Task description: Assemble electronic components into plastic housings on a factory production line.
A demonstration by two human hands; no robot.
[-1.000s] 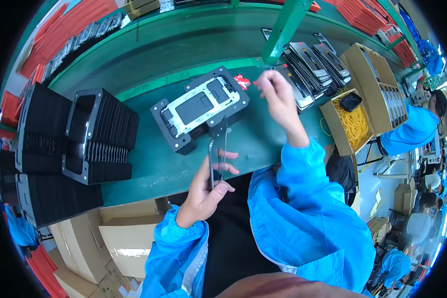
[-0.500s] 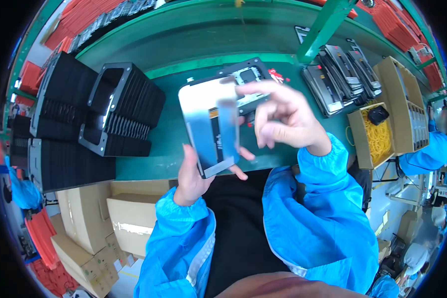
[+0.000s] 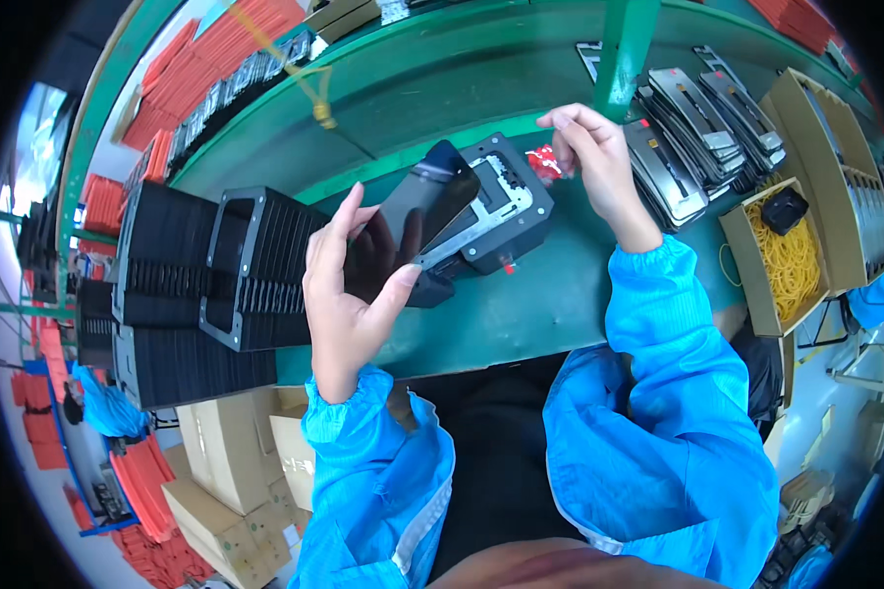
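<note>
A glossy black phone screen (image 3: pixel 395 228) is tilted, its dark face up, in my left hand (image 3: pixel 349 304). The thumb and fingers grip it by its edges, and its far end overlaps a black fixture (image 3: pixel 530 228). In that fixture lies a silver phone frame (image 3: pixel 509 196), partly covered by the screen. My right hand (image 3: pixel 599 162) is raised right of the fixture, beside small red pieces (image 3: pixel 543 163) on the bench. Its fingertips are pinched together; what they hold, if anything, is too small to make out.
Stacks of black fixtures (image 3: pixel 250 265) stand on the left of the green bench (image 3: pixel 501 319). Phone screens (image 3: pixel 663 172) are piled on the right, by a cardboard box of yellow bands (image 3: pixel 781 260). A green post (image 3: pixel 621 59) rises behind; cardboard boxes (image 3: pixel 226 442) sit below left.
The phone screen has turned from its silver back to its dark face and come down over the fixture. My right hand has moved up and away from it, fingers drawn together.
</note>
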